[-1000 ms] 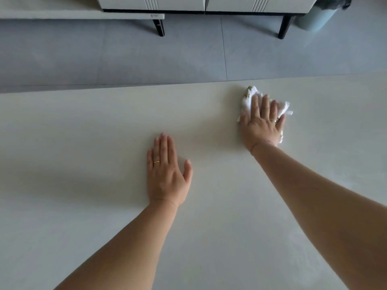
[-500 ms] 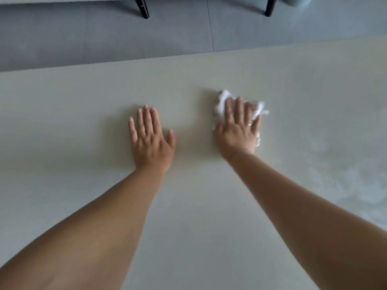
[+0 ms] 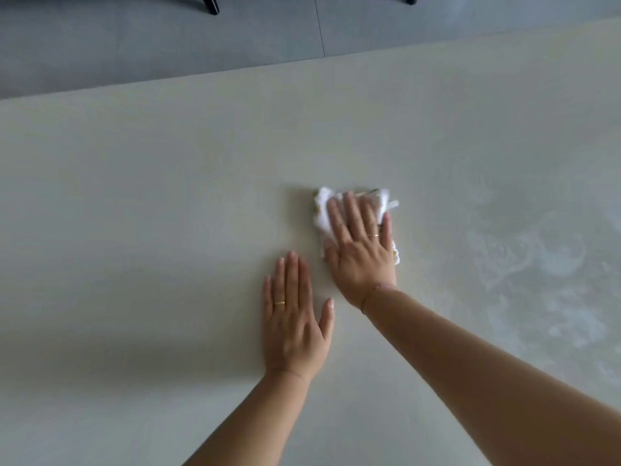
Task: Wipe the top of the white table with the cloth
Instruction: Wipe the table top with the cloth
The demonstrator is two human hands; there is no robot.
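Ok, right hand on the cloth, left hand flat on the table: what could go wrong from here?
The right hand presses the cloth with flat fingers, no grip, so the bunched cloth could slip out mid-stroke.
The left hand lies flat on the table close by; a leftward stroke may bump it and skip that patch.
Cloudy streaks on the right might dry as marks.
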